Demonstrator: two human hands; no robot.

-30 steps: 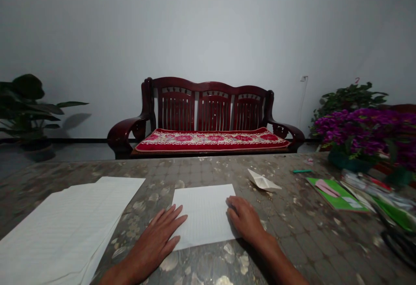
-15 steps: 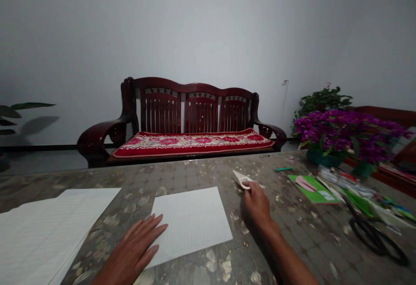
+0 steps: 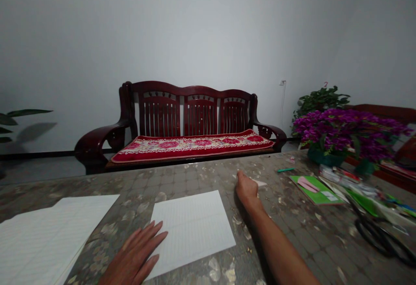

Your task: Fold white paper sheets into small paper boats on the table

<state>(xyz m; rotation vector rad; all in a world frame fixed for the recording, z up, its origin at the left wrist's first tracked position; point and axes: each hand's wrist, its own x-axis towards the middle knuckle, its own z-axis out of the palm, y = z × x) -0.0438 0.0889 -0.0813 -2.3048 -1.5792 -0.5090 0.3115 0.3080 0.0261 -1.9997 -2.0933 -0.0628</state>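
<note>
My left hand (image 3: 134, 254) lies flat with its fingers stretched out, on the left edge of a lined sheet of paper (image 3: 195, 224). Beyond the sheet's upper right corner, my right hand (image 3: 246, 189) is closed around a small folded piece of white paper (image 3: 261, 184). Only the folded paper's ends show past the hand, so the exact grip is hidden. To the left lies a stack of lined paper sheets (image 3: 42, 237).
On the right are a green pen (image 3: 285, 170), a green booklet (image 3: 316, 192) with a pink paper piece on it, black-handled scissors (image 3: 378, 237) and plastic packets. Purple flowers (image 3: 351, 133) stand behind them. A wooden bench (image 3: 195, 98) is across the table.
My right hand has moved slightly left and away from me, curling over the folded paper, which now lies lower and mostly covered. My left hand stays on the sheet. The view has tilted a little.
</note>
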